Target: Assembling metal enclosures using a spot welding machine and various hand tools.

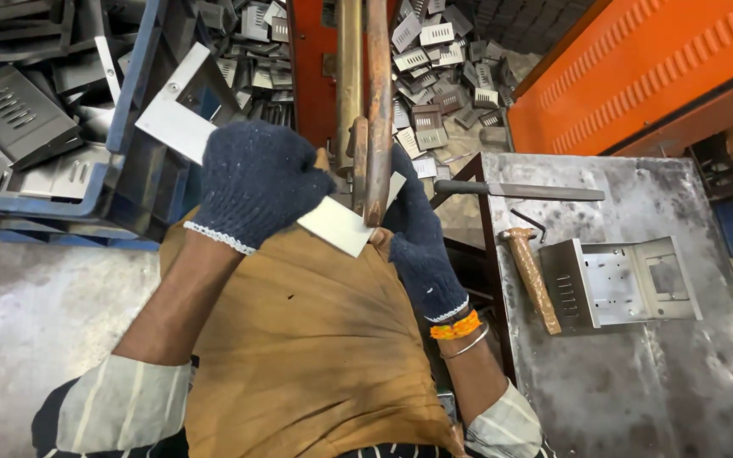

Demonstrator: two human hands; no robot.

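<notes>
- Left hand, in a dark knit glove, is curled closed over the upper left part of a flat metal sheet, gripping it.
- Right hand, same kind of glove, is wrapped around the sheet's right side, mostly tucked behind the rods; it looks closed on the sheet, but the fingertips are hidden.
- The sheet runs diagonally from upper left to lower right, over the person's lap on a brown apron. Its lower right corner pokes out free just left of the rods.
- Two vertical rods, one brassy and one rusty, come down from the top and meet the sheet right between the hands. Pretty tight spot there, hands on both sides of them.
- Left side is crowded: a blue crate full of grey louvred panels, its edge close to the left hand.
- Behind the rods there's a heap of small slotted plates on the floor.
- On the right, the steel worktop has plenty of bare room toward the near edge. Up top on it lie a file, a wooden-handled hammer, and a bent metal bracket just beside the hammer.
- An orange machine body closes off the far right.
</notes>
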